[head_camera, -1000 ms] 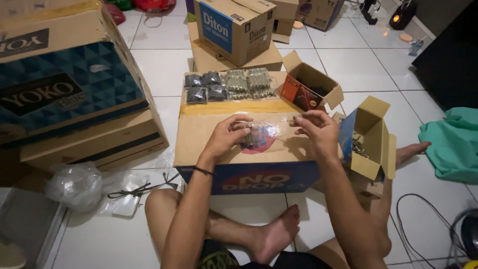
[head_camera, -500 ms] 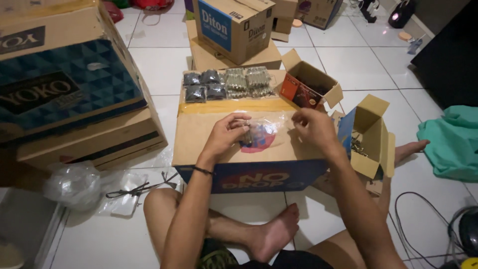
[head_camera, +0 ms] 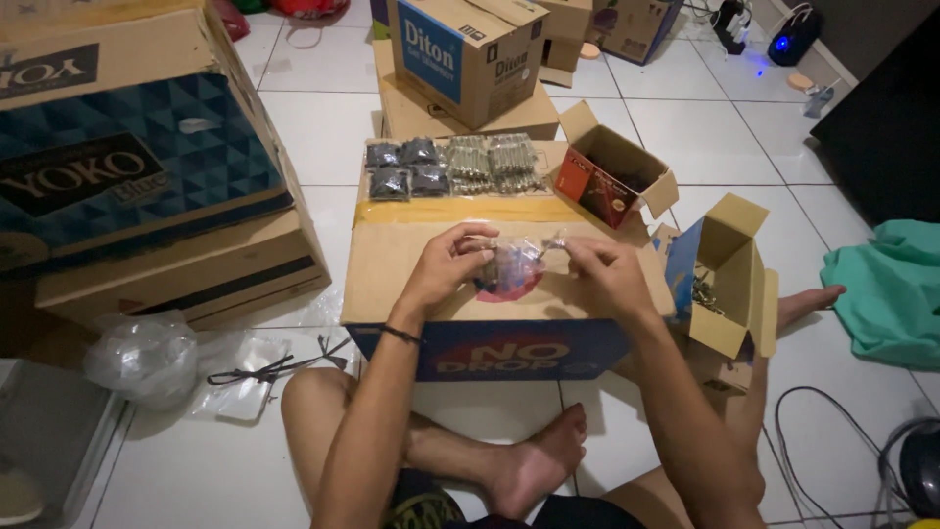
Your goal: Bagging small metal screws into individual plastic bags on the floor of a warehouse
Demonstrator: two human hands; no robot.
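Big stack of printed cartons [head_camera: 147, 167] off to the left, matte cardboard with a dark blue triangle pattern, corners a bit crushed. Taped brown carton [head_camera: 431, 260] in the middle standing in as a worktop, flat, dull top with a glossy strip of tape across it. Open blue-and-brown box [head_camera: 729, 279] at the right edge, flaps up, something small and metallic inside, too dim to tell what. Small orange box [head_camera: 612, 176] behind it, also open. Rows of filled packets [head_camera: 455, 167] at the far edge, dark ones left, pale ones right. Left hand [head_camera: 446, 269] and right hand [head_camera: 607, 274] both pinched shut on a small clear plastic bag [head_camera: 514, 263], crinkly and shiny, just above the carton's top. Thin film like that could probably tear or slip if tugged unevenly, spilling small parts onto the tiled floor [head_camera: 323, 127].
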